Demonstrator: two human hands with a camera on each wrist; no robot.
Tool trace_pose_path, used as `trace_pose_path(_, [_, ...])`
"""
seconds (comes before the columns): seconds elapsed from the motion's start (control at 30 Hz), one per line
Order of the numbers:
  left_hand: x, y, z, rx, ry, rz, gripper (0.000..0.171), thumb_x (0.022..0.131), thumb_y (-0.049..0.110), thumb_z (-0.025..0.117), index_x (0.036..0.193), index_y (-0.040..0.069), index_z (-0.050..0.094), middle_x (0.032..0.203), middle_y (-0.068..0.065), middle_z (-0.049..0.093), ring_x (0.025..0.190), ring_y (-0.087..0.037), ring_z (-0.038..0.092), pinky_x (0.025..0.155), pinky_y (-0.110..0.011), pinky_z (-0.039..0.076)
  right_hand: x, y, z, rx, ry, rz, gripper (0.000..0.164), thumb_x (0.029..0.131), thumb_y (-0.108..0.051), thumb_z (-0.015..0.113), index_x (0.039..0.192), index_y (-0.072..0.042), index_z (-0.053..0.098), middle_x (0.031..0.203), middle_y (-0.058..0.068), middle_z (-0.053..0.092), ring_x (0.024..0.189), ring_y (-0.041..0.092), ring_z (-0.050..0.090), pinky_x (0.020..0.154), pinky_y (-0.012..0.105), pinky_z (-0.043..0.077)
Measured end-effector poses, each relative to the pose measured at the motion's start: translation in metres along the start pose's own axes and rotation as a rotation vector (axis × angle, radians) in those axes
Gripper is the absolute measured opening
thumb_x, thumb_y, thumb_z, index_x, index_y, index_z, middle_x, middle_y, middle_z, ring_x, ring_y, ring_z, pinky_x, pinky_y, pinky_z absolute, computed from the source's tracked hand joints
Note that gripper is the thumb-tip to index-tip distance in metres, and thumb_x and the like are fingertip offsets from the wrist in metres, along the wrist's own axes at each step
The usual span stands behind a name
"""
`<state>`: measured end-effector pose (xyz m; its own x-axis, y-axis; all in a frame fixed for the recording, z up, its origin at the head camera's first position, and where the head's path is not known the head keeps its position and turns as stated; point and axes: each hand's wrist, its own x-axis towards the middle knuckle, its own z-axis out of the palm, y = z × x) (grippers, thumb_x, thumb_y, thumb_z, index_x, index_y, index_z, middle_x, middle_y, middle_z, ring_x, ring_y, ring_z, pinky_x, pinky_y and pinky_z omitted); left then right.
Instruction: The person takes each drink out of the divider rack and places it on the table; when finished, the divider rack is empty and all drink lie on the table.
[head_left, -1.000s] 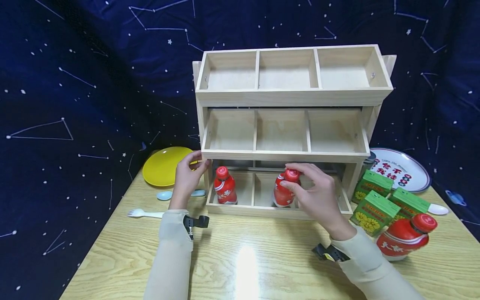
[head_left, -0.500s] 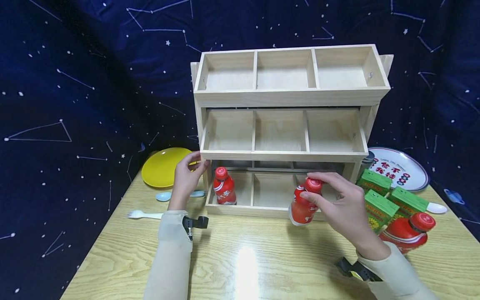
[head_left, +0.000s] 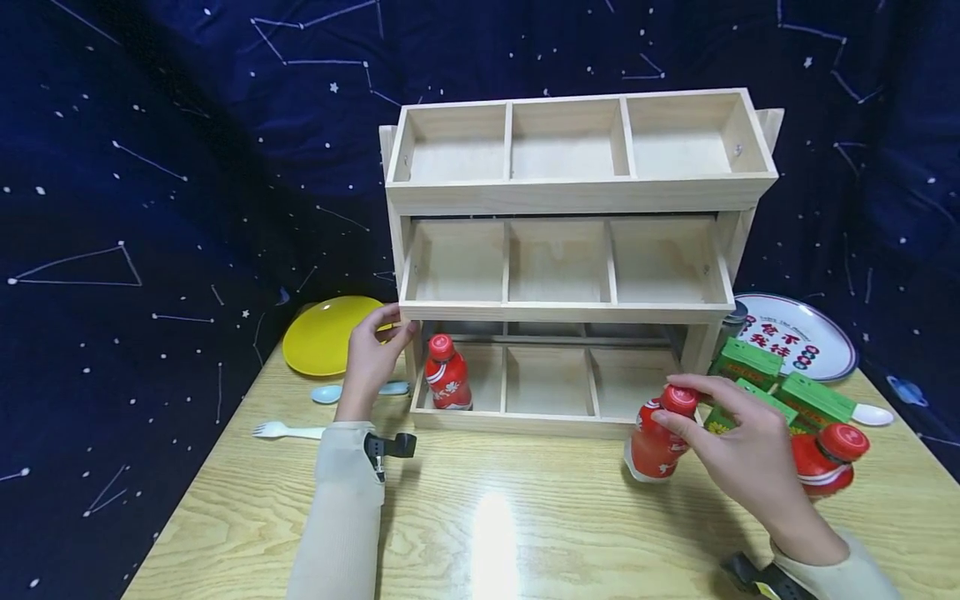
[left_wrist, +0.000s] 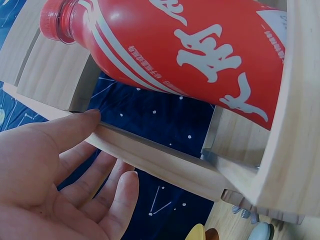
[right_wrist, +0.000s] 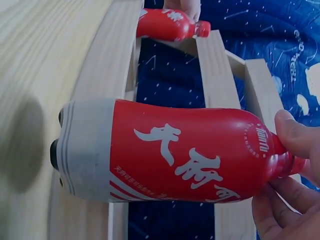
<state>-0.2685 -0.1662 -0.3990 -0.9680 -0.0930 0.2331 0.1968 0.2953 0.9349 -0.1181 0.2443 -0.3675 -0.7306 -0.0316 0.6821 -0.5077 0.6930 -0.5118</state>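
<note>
A three-tier wooden rack (head_left: 583, 197) stands at the back of the table, each tier split into compartments. One red cola bottle (head_left: 447, 382) stands upright in the bottom tier's left compartment. At the rack's left side, my left hand (head_left: 372, 358) holds its side post, with the thumb (left_wrist: 70, 130) on one face and fingers behind. My right hand (head_left: 746, 462) pinches another red cola bottle (head_left: 649, 442) by its neck, just under the cap. That bottle tilts slightly in front of the rack's lower right, its pale base (right_wrist: 87, 150) above the table and casting a shadow.
On the right are a third red bottle (head_left: 821, 471), several green cartons (head_left: 747, 363), a white plate (head_left: 836, 329) with red characters and a white spoon (head_left: 873, 417). A yellow plate (head_left: 322, 337), a blue spoon (head_left: 327, 394) and a white fork (head_left: 276, 429) lie left.
My right hand has brought its bottle out of the bottom tier, rightward and toward me. My left hand has stayed on the rack's side.
</note>
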Motion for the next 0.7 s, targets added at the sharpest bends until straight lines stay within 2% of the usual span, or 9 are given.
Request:
trace_pose_path(0.1, [0.001, -0.001, 0.001, -0.008, 0.001, 0.014, 0.044, 0.092, 0.024, 0.072, 0.132, 0.010, 0.060, 0.126, -0.009, 0.061, 0.112, -0.029, 0.062, 0.093, -0.041, 0.054, -0.007, 0.008, -0.004, -0.019, 0.018, 0.039, 0.057, 0.059, 0.009, 0.090, 0.110, -0.009, 0.074, 0.099, 0.000, 0.070, 0.088, -0.009, 0.058, 0.076, 0.004, 0.043])
trace_pose_path(0.23, [0.001, -0.003, 0.001, -0.009, 0.006, 0.027, 0.044, 0.092, 0.024, 0.072, 0.131, 0.009, 0.060, 0.125, -0.009, 0.061, 0.110, -0.029, 0.063, 0.093, -0.041, 0.054, -0.012, 0.018, -0.007, -0.009, 0.041, 0.073, 0.056, 0.060, 0.010, 0.089, 0.111, -0.006, 0.073, 0.101, -0.015, 0.067, 0.088, -0.012, 0.061, 0.078, 0.004, 0.045])
trace_pose_path(0.33, [0.001, -0.003, 0.002, -0.007, 0.001, 0.025, 0.044, 0.092, 0.024, 0.072, 0.132, 0.009, 0.060, 0.125, -0.010, 0.061, 0.110, -0.028, 0.063, 0.093, -0.041, 0.054, -0.015, 0.024, -0.009, -0.027, 0.058, 0.099, 0.055, 0.061, 0.009, 0.090, 0.111, -0.007, 0.073, 0.101, -0.023, 0.064, 0.086, -0.014, 0.060, 0.075, 0.003, 0.044])
trace_pose_path(0.43, [0.000, -0.003, 0.002, -0.006, -0.004, 0.023, 0.044, 0.092, 0.025, 0.072, 0.132, 0.010, 0.060, 0.126, -0.010, 0.061, 0.111, -0.029, 0.062, 0.093, -0.041, 0.054, -0.017, 0.028, -0.012, -0.054, 0.060, 0.132, 0.054, 0.063, 0.005, 0.090, 0.113, -0.009, 0.073, 0.100, -0.016, 0.066, 0.084, -0.016, 0.059, 0.071, 0.002, 0.044])
trace_pose_path(0.6, [0.001, -0.004, 0.002, 0.004, 0.002, 0.014, 0.046, 0.092, 0.027, 0.072, 0.133, 0.011, 0.060, 0.126, -0.009, 0.061, 0.111, -0.029, 0.062, 0.093, -0.042, 0.054, -0.014, 0.028, -0.018, -0.125, 0.013, 0.176, 0.049, 0.068, -0.002, 0.090, 0.113, -0.009, 0.071, 0.101, 0.007, 0.070, 0.084, -0.015, 0.053, 0.069, 0.003, 0.042])
trace_pose_path(0.67, [0.001, -0.004, 0.002, 0.006, 0.004, 0.006, 0.046, 0.092, 0.027, 0.072, 0.133, 0.012, 0.060, 0.127, -0.009, 0.061, 0.112, -0.029, 0.061, 0.093, -0.043, 0.054, -0.012, 0.028, -0.020, -0.155, -0.032, 0.187, 0.048, 0.070, -0.006, 0.090, 0.114, -0.009, 0.070, 0.101, 0.011, 0.071, 0.085, -0.004, 0.057, 0.068, 0.002, 0.041])
trace_pose_path(0.7, [0.001, -0.004, 0.002, 0.008, 0.004, 0.004, 0.045, 0.092, 0.027, 0.072, 0.133, 0.012, 0.060, 0.127, -0.008, 0.060, 0.112, -0.029, 0.061, 0.093, -0.043, 0.054, -0.011, 0.028, -0.021, -0.166, -0.052, 0.189, 0.047, 0.071, -0.008, 0.089, 0.114, -0.009, 0.070, 0.101, 0.012, 0.070, 0.084, -0.002, 0.057, 0.068, 0.002, 0.041])
